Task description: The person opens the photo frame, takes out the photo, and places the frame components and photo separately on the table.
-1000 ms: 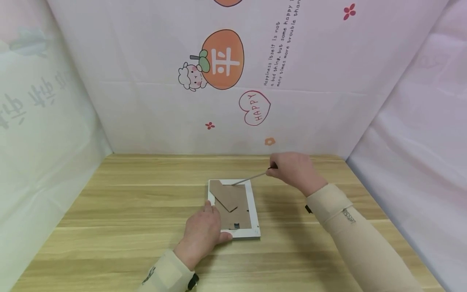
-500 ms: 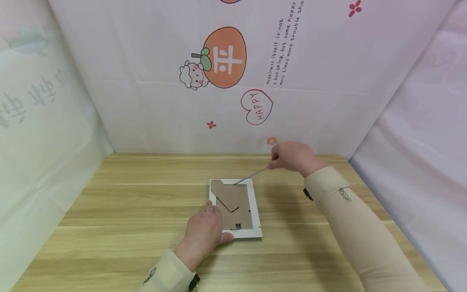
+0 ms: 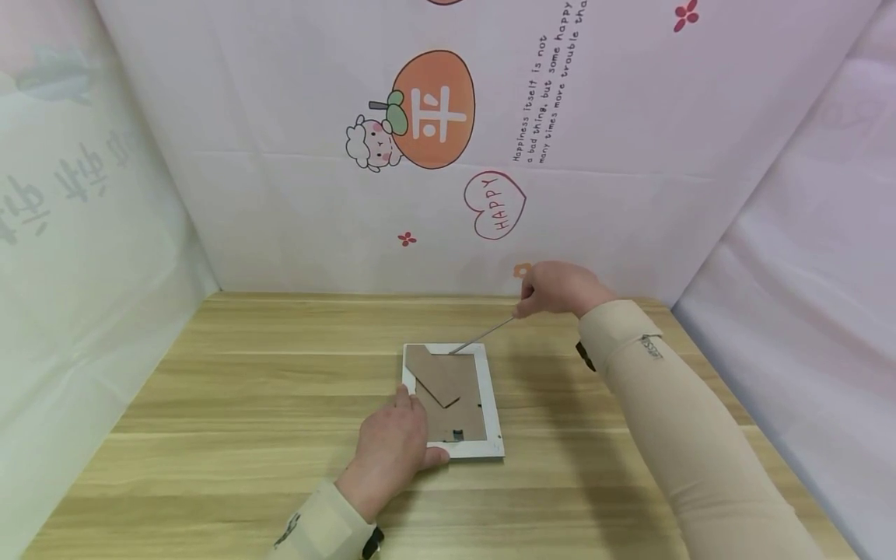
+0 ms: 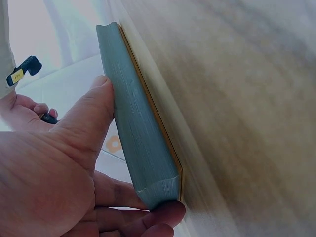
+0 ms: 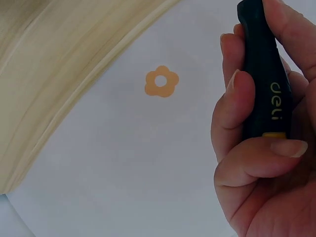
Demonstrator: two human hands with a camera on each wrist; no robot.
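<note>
A white picture frame (image 3: 494,420) lies back side up on the wooden table, showing its brown backing board (image 3: 437,375) and angled stand flap. At the frame's near left corner, my left hand (image 3: 392,439) grips it, thumb along the near edge and fingers on the left side. The left wrist view has the thumb and curled fingers (image 4: 133,217) around the frame's blue-grey looking edge. My right hand (image 3: 563,288) holds a screwdriver (image 3: 483,336) by its dark handle (image 5: 266,74), marked "deli". The thin shaft slopes down, its tip at the backing's far edge.
Bare wooden table (image 3: 231,420) surrounds the frame. A white printed cloth (image 3: 294,218) hangs behind the table, and white sheets stand at both sides. Small dark metal tabs (image 3: 458,435) sit at the backing's edges.
My right hand has risen and shifted slightly away from me, tilting the screwdriver shaft more steeply while its tip stays at the far edge. The left hand keeps its grip on the picture frame.
</note>
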